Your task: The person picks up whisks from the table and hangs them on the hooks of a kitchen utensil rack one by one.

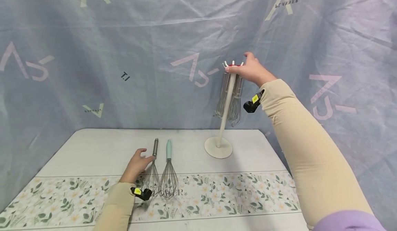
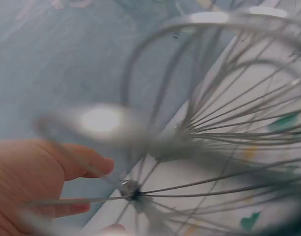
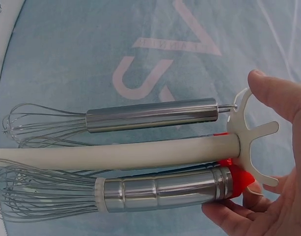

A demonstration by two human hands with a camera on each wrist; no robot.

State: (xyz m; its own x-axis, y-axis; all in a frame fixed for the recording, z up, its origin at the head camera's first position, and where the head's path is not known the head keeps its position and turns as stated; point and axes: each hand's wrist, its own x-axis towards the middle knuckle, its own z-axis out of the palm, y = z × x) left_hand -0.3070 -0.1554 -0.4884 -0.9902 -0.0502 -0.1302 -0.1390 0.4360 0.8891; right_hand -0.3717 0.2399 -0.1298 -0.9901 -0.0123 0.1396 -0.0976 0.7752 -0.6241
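Note:
In the head view a silver whisk [image 1: 155,146] lies on the table with my left hand [image 1: 138,163] beside its handle, thumb at the base of the wires. The fingers are spread, not closed round it. A second whisk with a mint-green handle [image 1: 169,150] lies just to its right. At the top of a white stand [image 1: 227,100], my right hand [image 1: 252,69] holds the hooked crown [image 3: 243,135] between thumb and fingers. A steel-handled whisk [image 3: 152,115] hangs from one hook. Another whisk, with a ribbed steel handle and red end [image 3: 165,191], hangs close to my fingertips.
The stand's round base [image 1: 218,151] sits at the back right of the white table [image 1: 105,151]. A floral band [image 1: 229,193] crosses the cloth under the whisks' wires. A grey-blue curtain [image 1: 149,72] hangs behind the table.

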